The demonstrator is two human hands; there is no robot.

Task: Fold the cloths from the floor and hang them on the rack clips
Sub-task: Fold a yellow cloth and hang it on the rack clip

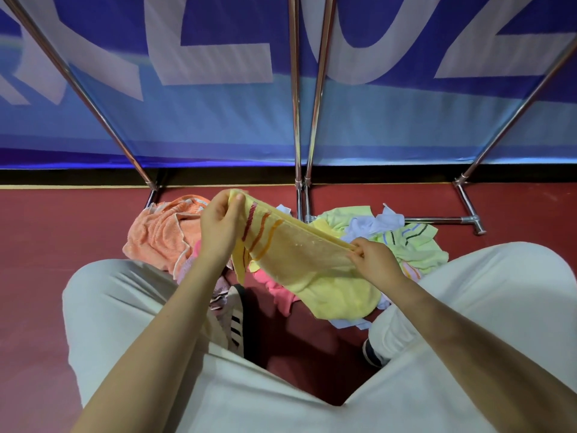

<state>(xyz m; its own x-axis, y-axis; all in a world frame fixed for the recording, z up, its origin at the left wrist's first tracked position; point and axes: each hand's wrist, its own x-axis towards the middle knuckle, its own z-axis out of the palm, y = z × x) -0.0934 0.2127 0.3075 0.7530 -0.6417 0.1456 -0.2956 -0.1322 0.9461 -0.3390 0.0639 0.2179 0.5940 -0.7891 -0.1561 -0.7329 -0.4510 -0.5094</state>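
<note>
A yellow cloth [307,267] with red and orange stripes is stretched between my hands above the floor. My left hand [220,225] pinches its upper left corner; my right hand [376,260] pinches the right end of the doubled top edge. The rest of the cloth hangs down toward the floor. Under and around it lie more cloths: an orange one [162,232] at the left, a pink one [281,293] in the middle, a light green one [412,245] and white ones [377,221] at the right. No rack clips are in view.
Chrome rack poles [296,104] rise in front of a blue banner [218,120], with base tubes [437,219] lying on the red floor [62,229]. My knees in pale trousers [118,307] and my shoes [237,323] frame the cloth pile.
</note>
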